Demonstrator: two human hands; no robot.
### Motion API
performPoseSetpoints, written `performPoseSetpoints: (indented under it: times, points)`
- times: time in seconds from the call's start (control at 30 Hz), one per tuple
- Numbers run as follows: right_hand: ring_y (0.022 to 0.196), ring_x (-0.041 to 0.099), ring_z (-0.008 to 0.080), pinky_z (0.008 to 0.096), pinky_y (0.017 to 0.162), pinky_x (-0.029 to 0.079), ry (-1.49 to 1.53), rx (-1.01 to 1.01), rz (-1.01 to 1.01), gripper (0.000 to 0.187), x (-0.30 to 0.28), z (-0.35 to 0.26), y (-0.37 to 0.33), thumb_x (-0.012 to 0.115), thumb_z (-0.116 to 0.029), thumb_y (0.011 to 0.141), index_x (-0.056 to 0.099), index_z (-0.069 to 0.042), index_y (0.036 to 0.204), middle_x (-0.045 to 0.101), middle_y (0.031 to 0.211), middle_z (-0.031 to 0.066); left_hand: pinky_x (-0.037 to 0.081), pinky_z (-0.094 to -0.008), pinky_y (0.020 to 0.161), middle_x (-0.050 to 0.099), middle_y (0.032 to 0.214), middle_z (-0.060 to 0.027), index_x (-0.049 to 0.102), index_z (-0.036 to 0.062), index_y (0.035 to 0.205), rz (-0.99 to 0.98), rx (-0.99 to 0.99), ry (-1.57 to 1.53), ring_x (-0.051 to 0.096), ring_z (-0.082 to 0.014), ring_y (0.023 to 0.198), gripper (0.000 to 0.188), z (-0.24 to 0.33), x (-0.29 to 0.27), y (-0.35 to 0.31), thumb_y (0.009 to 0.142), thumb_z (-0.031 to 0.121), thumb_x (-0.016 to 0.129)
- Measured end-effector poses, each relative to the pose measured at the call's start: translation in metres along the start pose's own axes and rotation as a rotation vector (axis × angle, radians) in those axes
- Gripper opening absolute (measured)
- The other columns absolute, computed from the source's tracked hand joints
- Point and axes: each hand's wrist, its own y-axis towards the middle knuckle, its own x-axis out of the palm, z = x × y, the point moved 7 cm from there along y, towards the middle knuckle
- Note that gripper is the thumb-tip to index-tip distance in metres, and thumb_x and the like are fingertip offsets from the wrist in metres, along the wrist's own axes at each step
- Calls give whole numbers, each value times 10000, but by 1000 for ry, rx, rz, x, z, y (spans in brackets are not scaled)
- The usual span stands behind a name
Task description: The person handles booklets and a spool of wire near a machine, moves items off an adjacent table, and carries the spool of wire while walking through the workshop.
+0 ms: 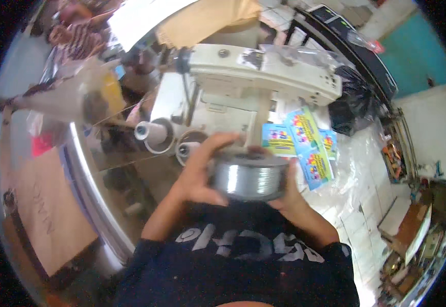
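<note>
A wide, round spool of shiny grey thread, slightly blurred, is gripped at both sides by the left hand and right hand, fingers curled closed around it.

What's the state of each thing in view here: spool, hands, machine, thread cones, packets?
Spool of silvery thread: held up off the surface, gripped from both sides.
Left hand: closed on the spool's left side.
Right hand: cupping its right side.
White sewing machine: upright; whether running cannot be told.
White thread cone: standing upright.
Colourful packets: lying flat, overlapping.
</note>
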Motion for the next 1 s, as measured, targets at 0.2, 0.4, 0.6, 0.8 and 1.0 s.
performPoseSetpoints:
  times: [0.2, 0.4, 0.6, 0.8, 1.0]
  points:
    - [1110, 559, 271, 404, 890, 486, -133, 406, -51, 678, -5, 24, -25, 288, -587, 941, 418, -46, 1328, 541, 1246, 150, 449, -311, 739, 598, 999, -121, 564, -41, 1067, 248, -255, -310, 578, -203, 875, 719, -45, -14, -43, 707, 572, 676]
    - [691, 635, 313, 396, 682, 510, -1576, 367, 484, 432, -109, -57, -25, 611, -384, 860, 587, -30, 1108, 655, 762, 151, 475, -345, 769, 599, 1015, -139, 534, -36, 1116, 409, -531, -402, 589, -232, 896, 738, -93, -15, -84, 777, 619, 517]
    - [1293, 332, 383, 490, 1034, 324, -2049, 259, 832, 971, -249, -104, -52, 777, -460, 622, 344, -19, 1369, 329, 1409, 221, 473, -375, 816, 591, 1058, -145, 529, -6, 1135, 424, -612, -441, 575, -265, 960, 673, -94, -12, -81, 798, 575, 484]
    - [1374, 161, 388, 590, 1057, 224, -2100, 243, 812, 1298, -242, -79, -38, 839, -505, 493, 73, -105, 1462, 154, 1489, 202, 468, -384, 839, 580, 1106, -160, 509, -22, 1180, 514, -617, -394, 567, -276, 998, 661, -93, -4, -83, 833, 537, 445]
    - [1361, 188, 385, 586, 1055, 230, -2039, 122, 826, 1261, -245, -79, -50, 841, -479, 498, 111, -108, 1457, 194, 1472, 205, 449, -383, 876, 575, 1127, -167, 502, -29, 1197, 474, -665, -474, 561, -277, 1019, 684, -107, -5, -93, 834, 545, 427]
